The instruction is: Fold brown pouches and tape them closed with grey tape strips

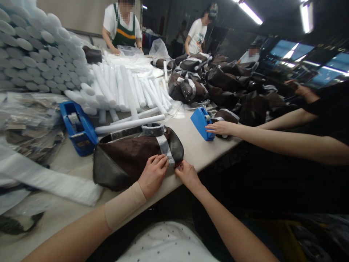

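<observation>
A dark brown handbag with black leather-like ends lies on its side before me, its handle wrapped in clear film. A strip of plastic wrap crosses its right part. My left hand, with a beige sleeve on the wrist, presses bent fingers against the bag's front by this wrap. At the bag's lower right end, my right hand is closed in a pinch. A bit of red shows at its fingertips; what they pinch is too small to make out.
Blue tape dispensers stand left and right of the bag. A co-worker's hand touches the right one. Behind lie white foam rods and piled dark bags. The table edge runs diagonally before me.
</observation>
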The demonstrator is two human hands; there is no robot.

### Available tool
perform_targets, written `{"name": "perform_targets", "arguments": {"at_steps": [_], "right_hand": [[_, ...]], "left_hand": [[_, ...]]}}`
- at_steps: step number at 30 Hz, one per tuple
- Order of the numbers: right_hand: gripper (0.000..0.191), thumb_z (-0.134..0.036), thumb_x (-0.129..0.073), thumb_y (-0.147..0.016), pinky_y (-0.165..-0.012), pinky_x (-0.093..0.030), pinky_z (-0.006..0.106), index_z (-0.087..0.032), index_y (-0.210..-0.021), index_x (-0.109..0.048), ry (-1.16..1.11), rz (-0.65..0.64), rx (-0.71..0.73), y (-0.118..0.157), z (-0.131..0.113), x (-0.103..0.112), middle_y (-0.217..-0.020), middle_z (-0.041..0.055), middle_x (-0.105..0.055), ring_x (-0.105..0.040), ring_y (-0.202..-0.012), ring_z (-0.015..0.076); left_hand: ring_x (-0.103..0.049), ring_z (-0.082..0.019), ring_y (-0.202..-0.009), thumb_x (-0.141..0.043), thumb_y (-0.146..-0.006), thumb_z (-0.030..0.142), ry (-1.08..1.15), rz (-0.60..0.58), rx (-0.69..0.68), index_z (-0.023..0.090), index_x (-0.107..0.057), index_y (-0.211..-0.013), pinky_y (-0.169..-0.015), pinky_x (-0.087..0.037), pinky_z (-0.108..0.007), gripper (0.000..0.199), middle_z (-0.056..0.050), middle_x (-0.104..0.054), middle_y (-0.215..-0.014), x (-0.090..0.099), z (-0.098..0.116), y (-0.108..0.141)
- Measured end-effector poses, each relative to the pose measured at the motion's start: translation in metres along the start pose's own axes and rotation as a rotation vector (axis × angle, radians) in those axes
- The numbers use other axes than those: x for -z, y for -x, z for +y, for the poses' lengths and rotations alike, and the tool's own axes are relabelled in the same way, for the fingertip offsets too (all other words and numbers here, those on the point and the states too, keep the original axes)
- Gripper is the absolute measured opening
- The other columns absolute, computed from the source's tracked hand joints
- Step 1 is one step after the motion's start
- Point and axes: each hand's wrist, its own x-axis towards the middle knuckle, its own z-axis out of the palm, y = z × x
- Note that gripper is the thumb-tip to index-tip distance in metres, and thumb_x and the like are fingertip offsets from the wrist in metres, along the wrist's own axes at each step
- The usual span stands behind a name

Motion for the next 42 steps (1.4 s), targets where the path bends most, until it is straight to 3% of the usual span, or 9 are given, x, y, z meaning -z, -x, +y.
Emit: {"name": "perform_targets", "arguments": {"at_steps": [6, 13, 16, 18, 21, 24, 27, 36, 42], "right_hand": [[0.034, -0.046, -0.075, -0.074, -0.058, -0.03, 0.025, -0.024, -0.071, -0.05, 0.161, 0.049, 0.268, 0.009, -0.001, 0.012, -0.051, -0.0061, -0.042, -0.044, -0.049, 0.0129], [0.018, -0.031, -0.07, -0.079, -0.058, -0.033, 0.026, -0.024, -0.074, -0.055, 0.182, 0.136, 0.369, 0.005, -0.012, 0.017, -0.056, -0.003, -0.05, -0.05, -0.052, 0.0147], [0.007, -0.025, -0.056, -0.089, -0.078, -0.046, 0.033, -0.022, -0.093, -0.061, 0.181, 0.319, 0.587, 0.016, -0.02, 0.021, -0.082, 0.0064, -0.066, -0.063, -0.082, 0.0222], [0.029, -0.021, -0.047, -0.094, -0.102, -0.04, 0.042, -0.017, -0.122, -0.056, 0.266, 0.369, 0.782, 0.02, -0.02, 0.017, -0.118, 0.0126, -0.064, -0.054, -0.119, 0.0271], [0.057, -0.026, -0.047, -0.096, -0.115, -0.024, 0.053, -0.014, -0.149, -0.029, 0.501, 0.27, 0.962, 0.016, -0.009, 0.004, -0.15, 0.0133, -0.041, -0.027, -0.144, 0.03], [0.075, -0.04, -0.052, -0.094, -0.115, -0.024, 0.057, -0.013, -0.154, -0.016, 0.615, 0.184, 1.01, 0.007, 0.0, -0.002, -0.155, 0.0146, -0.032, -0.022, -0.146, 0.0326], [0.077, -0.044, -0.051, -0.094, -0.113, -0.027, 0.059, -0.013, -0.154, -0.015, 0.49, 0.239, 1.048, 0.005, -0.005, 0.006, -0.154, 0.0164, -0.032, -0.022, -0.146, 0.0343], [0.034, -0.038, -0.048, -0.096, -0.1, -0.046, 0.044, -0.023, -0.125, -0.059, -0.245, 0.27, 0.778, 0.022, -0.023, 0.003, -0.124, 0.0087, -0.062, -0.057, -0.119, 0.0298], [0.012, -0.025, -0.062, -0.09, -0.09, -0.049, 0.029, -0.024, -0.098, -0.071, -0.291, 0.229, 1.055, 0.003, -0.036, -0.003, -0.114, 0.005, -0.063, -0.064, -0.1, 0.0191]], "left_hand": [[-0.051, -0.024, -0.124, -0.054, -0.089, 0.01, 0.008, -0.007, 0.002, 0.012, -0.059, -0.122, -0.104, -0.038, -0.043, 0.033, -0.011, -0.064, -0.123, 0.0, 0.0, -0.001], [-0.052, -0.025, -0.123, -0.049, -0.09, 0.007, 0.023, 0.082, -0.04, 0.011, -0.06, -0.119, -0.106, -0.04, -0.046, 0.032, -0.012, -0.064, -0.123, 0.004, 0.0, 0.001], [-0.055, -0.025, -0.119, -0.047, -0.09, 0.007, 0.105, 0.138, -0.072, 0.014, -0.063, -0.113, -0.108, -0.039, -0.05, 0.028, -0.01, -0.067, -0.115, 0.005, 0.003, 0.002], [-0.057, -0.023, -0.114, -0.047, -0.09, 0.007, 0.222, 0.177, -0.04, 0.016, -0.063, -0.109, -0.106, -0.041, -0.05, 0.026, -0.009, -0.067, -0.107, 0.008, 0.006, 0.0], [-0.059, -0.02, -0.104, -0.048, -0.09, 0.009, 0.476, 0.264, 0.181, 0.017, -0.06, -0.105, -0.095, -0.051, -0.042, 0.021, -0.01, -0.062, -0.104, 0.023, 0.012, -0.008], [-0.058, -0.019, -0.102, -0.052, -0.088, 0.012, 0.593, 0.294, 0.374, 0.018, -0.058, -0.101, -0.092, -0.052, -0.036, 0.016, -0.01, -0.058, -0.107, 0.053, 0.017, -0.015], [-0.056, -0.02, -0.107, -0.059, -0.086, 0.015, 0.525, 0.213, 0.392, 0.02, -0.059, -0.104, -0.098, -0.05, -0.037, 0.019, -0.009, -0.058, -0.113, 0.086, 0.016, -0.01], [-0.057, -0.023, -0.108, -0.053, -0.09, 0.028, 0.088, 0.503, 0.825, 0.02, -0.064, -0.1, -0.098, -0.046, -0.044, 0.017, -0.009, -0.061, -0.109, 0.129, -0.067, 0.1], [-0.06, -0.026, -0.097, -0.057, -0.079, 0.038, -0.048, 0.553, 1.019, 0.017, -0.066, -0.096, -0.088, -0.05, -0.044, 0.029, -0.01, -0.062, -0.102, 0.142, -0.117, 0.136]]}}
